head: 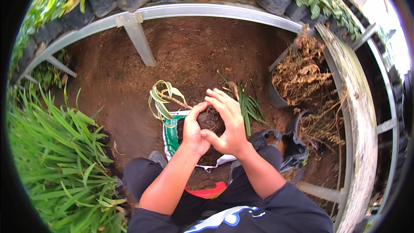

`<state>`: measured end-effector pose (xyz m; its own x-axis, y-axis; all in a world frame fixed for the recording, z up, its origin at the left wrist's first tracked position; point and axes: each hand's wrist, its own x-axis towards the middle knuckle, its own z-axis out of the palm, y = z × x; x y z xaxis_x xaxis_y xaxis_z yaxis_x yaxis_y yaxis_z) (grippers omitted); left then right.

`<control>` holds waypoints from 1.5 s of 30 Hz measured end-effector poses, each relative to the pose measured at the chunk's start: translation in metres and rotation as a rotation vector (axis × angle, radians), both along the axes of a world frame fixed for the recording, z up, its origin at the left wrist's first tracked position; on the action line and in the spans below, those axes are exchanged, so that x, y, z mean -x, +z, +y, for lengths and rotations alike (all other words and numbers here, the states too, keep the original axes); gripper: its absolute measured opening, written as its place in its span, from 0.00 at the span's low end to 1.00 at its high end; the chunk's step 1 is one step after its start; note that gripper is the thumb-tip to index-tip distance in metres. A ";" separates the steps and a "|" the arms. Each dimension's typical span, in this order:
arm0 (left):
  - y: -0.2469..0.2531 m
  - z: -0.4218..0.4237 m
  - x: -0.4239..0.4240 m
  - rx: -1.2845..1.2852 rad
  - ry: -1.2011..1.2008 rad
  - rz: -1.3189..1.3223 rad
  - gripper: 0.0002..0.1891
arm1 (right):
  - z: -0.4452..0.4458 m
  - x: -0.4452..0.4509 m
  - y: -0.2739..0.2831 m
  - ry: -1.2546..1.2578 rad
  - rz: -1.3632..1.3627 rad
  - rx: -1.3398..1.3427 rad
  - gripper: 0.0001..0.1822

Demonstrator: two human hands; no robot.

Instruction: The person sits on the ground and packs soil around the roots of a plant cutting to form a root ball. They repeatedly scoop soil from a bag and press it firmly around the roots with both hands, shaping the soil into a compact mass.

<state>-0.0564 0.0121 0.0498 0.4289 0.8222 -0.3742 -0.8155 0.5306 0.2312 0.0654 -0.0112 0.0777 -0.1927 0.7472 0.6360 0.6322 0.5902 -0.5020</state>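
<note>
Both my hands are cupped round a dark ball of soil with fine roots (211, 121). My left hand (195, 132) presses its left side and my right hand (228, 121) wraps its right side and top. From the far side of the ball a woody stem (174, 99) points up and left, tipped with curling green leaves edged in cream (160, 105). Beneath my hands lies an opened green-and-white plastic sack (169, 136) bearing writing, with dark soil (207, 159) in it. The ball's underside is hidden.
Cut green leaves (249, 106) lie on the bare earth to the right. Beyond them stand a black pot of dried plants (299, 74) and black plastic bags (296, 142). Metal-framed benches (220, 10) carry potted plants ahead; long-leaved plants (64, 161) crowd the left. A red rim (208, 192) shows between my legs.
</note>
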 end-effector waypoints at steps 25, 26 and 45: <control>-0.014 0.032 -0.015 -0.126 -0.174 0.019 0.16 | 0.024 0.003 -0.045 -0.336 0.187 -0.205 0.24; -0.017 0.033 -0.015 -0.110 -0.179 0.010 0.16 | 0.025 0.003 -0.049 -0.359 0.141 -0.196 0.25; -0.062 0.044 -0.020 -0.193 -0.190 0.119 0.13 | 0.025 -0.003 -0.077 -0.233 0.130 -0.315 0.21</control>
<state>-0.0365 0.0556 -0.0126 0.5447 0.7921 -0.2754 -0.6666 0.6082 0.4309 0.0687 0.0142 0.0004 0.0559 0.5263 0.8485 0.7106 0.5760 -0.4041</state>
